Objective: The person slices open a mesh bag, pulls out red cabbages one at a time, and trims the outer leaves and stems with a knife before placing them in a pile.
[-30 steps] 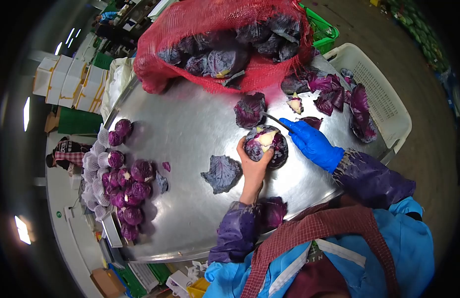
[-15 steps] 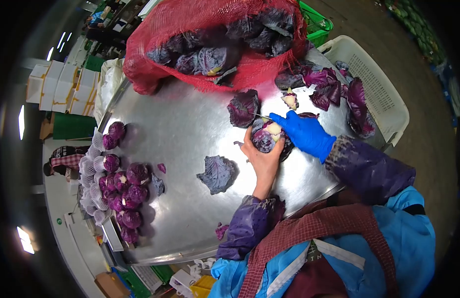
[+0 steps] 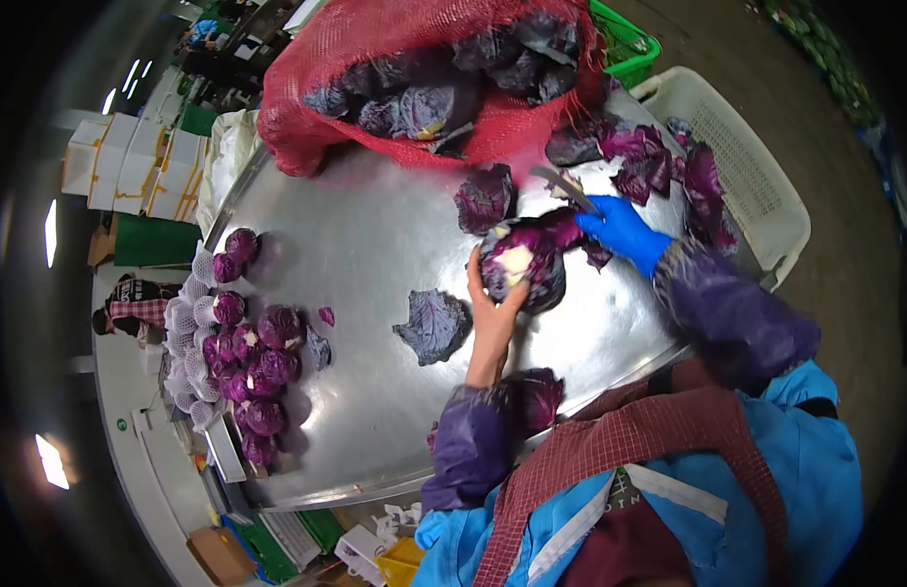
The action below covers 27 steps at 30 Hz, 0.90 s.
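Observation:
My left hand [image 3: 492, 328], bare, grips a red cabbage [image 3: 542, 259] from its near left side, with the pale cut stem end facing up. My right hand [image 3: 625, 233], in a blue glove, is closed on a knife [image 3: 568, 186] whose blade points up and left, clear of the cabbage. A dark purple outer leaf stretches from the cabbage to the gloved fingers; whether they pinch it is hard to see. One loose leaf [image 3: 485, 199] lies just beyond the cabbage, and a greyish leaf [image 3: 432, 326] lies left of my left hand.
A red mesh sack [image 3: 395, 152] of cabbages lies at the table's far side. Trimmed cabbages [image 3: 263, 367] cluster at the left beside white foam nets [image 3: 184, 338]. Loose leaves [image 3: 703, 191] pile at the right by a white basket [image 3: 737, 147]. A person [image 3: 136, 305] is at the far left.
The knife has come away from the cabbage's stem end, and its blade now points up. The cabbage has turned and shifted slightly left in my left hand, while a leaf now extends toward my right hand.

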Each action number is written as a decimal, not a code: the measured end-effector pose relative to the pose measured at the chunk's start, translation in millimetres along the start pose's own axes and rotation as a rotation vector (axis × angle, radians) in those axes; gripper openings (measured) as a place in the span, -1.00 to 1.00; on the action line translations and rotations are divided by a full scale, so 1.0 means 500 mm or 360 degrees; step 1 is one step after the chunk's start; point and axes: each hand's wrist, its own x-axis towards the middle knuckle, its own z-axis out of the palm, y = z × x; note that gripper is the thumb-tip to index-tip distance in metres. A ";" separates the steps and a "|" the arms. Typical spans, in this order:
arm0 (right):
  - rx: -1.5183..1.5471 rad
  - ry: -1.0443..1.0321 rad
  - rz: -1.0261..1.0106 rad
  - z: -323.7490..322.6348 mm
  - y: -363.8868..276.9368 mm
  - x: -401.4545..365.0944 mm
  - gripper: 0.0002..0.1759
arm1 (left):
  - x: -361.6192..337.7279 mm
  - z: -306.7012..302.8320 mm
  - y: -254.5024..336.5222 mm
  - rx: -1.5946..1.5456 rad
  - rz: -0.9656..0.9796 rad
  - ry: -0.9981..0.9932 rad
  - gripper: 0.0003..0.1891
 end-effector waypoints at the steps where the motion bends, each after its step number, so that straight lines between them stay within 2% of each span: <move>1: -0.0047 0.0002 -0.0071 0.006 -0.009 -0.017 -0.76 | -0.015 0.001 0.042 -0.0187 -0.0237 0.0146 -0.09; 2: -0.0210 -0.0056 -0.0061 0.011 -0.039 -0.044 -0.79 | -0.021 -0.002 0.040 -0.0212 -0.0220 0.0170 -0.09; 3: -0.0243 -0.0048 -0.0611 0.026 -0.031 -0.063 -0.79 | -0.024 -0.004 0.033 -0.0229 -0.0212 0.0190 -0.09; 4: -0.0419 -0.0043 -0.0741 0.035 -0.041 -0.084 -0.78 | -0.017 0.001 0.031 -0.0021 -0.0096 0.0246 -0.12; 5: -0.0596 -0.0041 -0.0869 0.040 -0.051 -0.100 -0.78 | -0.019 0.007 0.034 -0.0029 -0.0227 0.0378 -0.16; 6: -0.0588 -0.0047 -0.0867 0.038 -0.036 -0.096 -0.78 | -0.018 0.003 0.029 0.0002 -0.0211 0.0372 -0.17; 8: -0.0054 -0.0027 -0.0373 -0.002 0.011 -0.070 -0.79 | -0.018 -0.003 0.011 0.0029 -0.0192 0.0366 -0.17; 9: -0.0171 0.0007 -0.0401 -0.042 0.012 -0.049 -0.80 | -0.023 -0.004 -0.001 -0.0046 -0.0183 0.0316 -0.17; 10: -0.0599 0.0128 -0.0399 -0.064 0.016 -0.040 -0.77 | -0.023 0.002 0.000 -0.0124 -0.0164 0.0264 -0.17; 11: -0.1026 0.0257 -0.0394 -0.075 0.021 -0.029 -0.71 | -0.027 0.013 0.006 0.0001 -0.0002 0.0198 -0.12; 12: -0.1032 0.0260 -0.0395 -0.081 0.033 -0.022 -0.71 | -0.021 0.015 0.000 0.0303 0.0130 0.0156 -0.10; 14: -0.0937 0.0380 -0.0866 -0.057 -0.053 -0.060 -0.54 | -0.024 0.026 0.019 0.0816 0.0365 0.0063 -0.04; 15: -0.1062 0.0303 -0.0892 -0.052 -0.090 -0.069 -0.38 | -0.021 0.033 0.023 0.0810 0.0365 0.0059 -0.04; 17: -0.1183 0.0075 -0.1121 -0.039 -0.103 -0.081 -0.36 | -0.010 0.049 0.029 0.0709 0.0294 0.0037 -0.04; 18: -0.1187 0.0085 -0.1117 -0.031 -0.114 -0.096 -0.36 | -0.007 0.056 0.032 0.0696 0.0283 0.0057 -0.03; 20: -0.1454 -0.0358 -0.0991 -0.021 -0.138 -0.130 -0.35 | 0.000 0.060 0.037 0.0764 0.0287 0.0058 -0.04; 23: -0.1486 -0.0205 -0.1010 -0.008 -0.121 -0.146 -0.36 | 0.010 0.062 0.045 0.0907 0.0321 0.0057 -0.06; 24: -0.1605 -0.0245 -0.0873 -0.008 -0.124 -0.148 -0.38 | 0.013 0.063 0.047 0.0982 0.0352 0.0052 -0.08; 25: -0.1601 -0.0246 -0.0866 -0.002 -0.124 -0.143 -0.38 | 0.016 0.066 0.047 0.0984 0.0347 0.0047 -0.08; 27: -0.1737 -0.0079 -0.0945 0.014 -0.118 -0.130 -0.39 | 0.020 0.076 0.048 0.0997 0.0340 0.0055 -0.11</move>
